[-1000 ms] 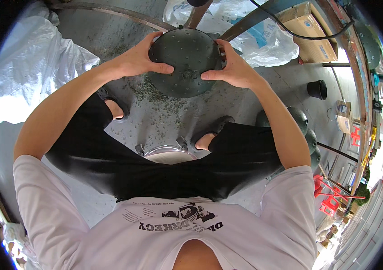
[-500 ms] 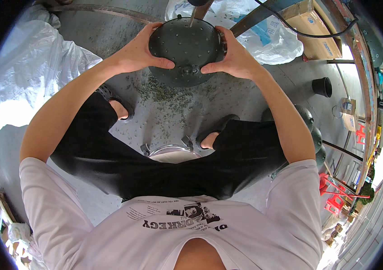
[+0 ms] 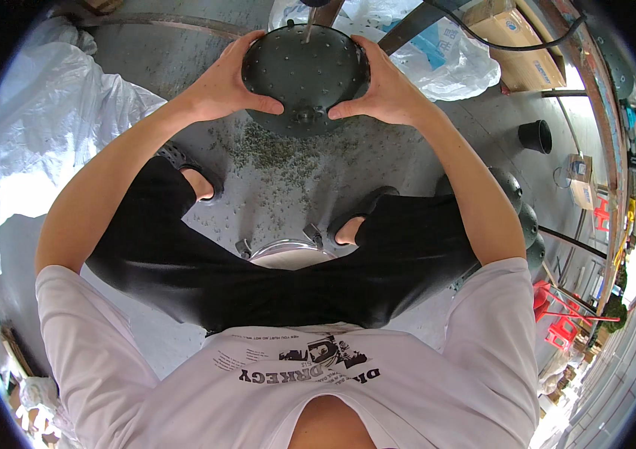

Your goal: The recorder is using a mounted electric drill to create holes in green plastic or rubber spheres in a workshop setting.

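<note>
A dark green plastic dome (image 3: 303,75), dotted with small raised bumps, is held between my two hands at the far middle. My left hand (image 3: 230,84) wraps its left side, thumb lying on the near surface. My right hand (image 3: 384,88) grips the right side in the same way, its thumb close to a small round fitting (image 3: 304,114) on the dome's near part. A thin metal rod (image 3: 308,31) comes down from above to the dome's far part. Whether its tip goes into the surface, I cannot tell. The dome's underside and my fingertips beneath are hidden.
Green scraps (image 3: 280,153) litter the floor below the dome. Plastic sheeting (image 3: 56,127) is at left. Beyond the right hand are a clear plastic bag (image 3: 456,67) and cardboard box (image 3: 516,49). More green domes (image 3: 509,188) and a black bucket (image 3: 535,137) stand at right.
The dome and both hands appear slightly farther left and away, while the view itself has shifted a little. Both hands keep their hold on the dome.
</note>
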`<action>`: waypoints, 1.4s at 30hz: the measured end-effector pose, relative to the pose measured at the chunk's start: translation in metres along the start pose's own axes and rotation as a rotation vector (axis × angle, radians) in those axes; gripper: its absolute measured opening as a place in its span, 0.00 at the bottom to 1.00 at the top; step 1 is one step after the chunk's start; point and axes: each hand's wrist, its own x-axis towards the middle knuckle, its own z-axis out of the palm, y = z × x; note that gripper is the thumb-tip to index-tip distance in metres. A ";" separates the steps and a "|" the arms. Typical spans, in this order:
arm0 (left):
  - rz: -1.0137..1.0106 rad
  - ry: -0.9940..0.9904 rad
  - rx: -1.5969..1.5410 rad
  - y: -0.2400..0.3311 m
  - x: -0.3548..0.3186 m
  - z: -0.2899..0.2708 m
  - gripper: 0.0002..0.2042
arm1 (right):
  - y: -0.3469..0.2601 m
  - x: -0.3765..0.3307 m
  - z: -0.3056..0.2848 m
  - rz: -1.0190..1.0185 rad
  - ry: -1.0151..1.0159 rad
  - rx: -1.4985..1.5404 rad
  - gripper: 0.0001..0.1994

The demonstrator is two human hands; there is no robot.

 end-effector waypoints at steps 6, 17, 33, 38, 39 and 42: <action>-0.010 -0.010 0.000 0.000 0.003 -0.003 0.59 | 0.000 0.000 -0.002 0.022 -0.006 -0.033 0.67; -0.102 -0.068 -0.182 0.012 0.001 -0.005 0.56 | 0.007 0.000 -0.005 0.040 -0.067 0.189 0.64; -0.171 -0.139 -0.258 0.004 0.004 -0.014 0.46 | -0.003 0.003 -0.002 0.083 -0.084 0.288 0.62; -0.201 -0.138 -0.290 0.002 0.004 -0.013 0.44 | -0.008 0.006 -0.007 0.110 -0.088 0.335 0.59; -0.211 -0.146 -0.303 0.003 0.005 -0.014 0.44 | -0.010 0.006 -0.007 0.122 -0.087 0.367 0.58; -0.220 -0.151 -0.303 0.003 0.006 -0.015 0.44 | -0.006 0.008 -0.006 0.123 -0.074 0.366 0.55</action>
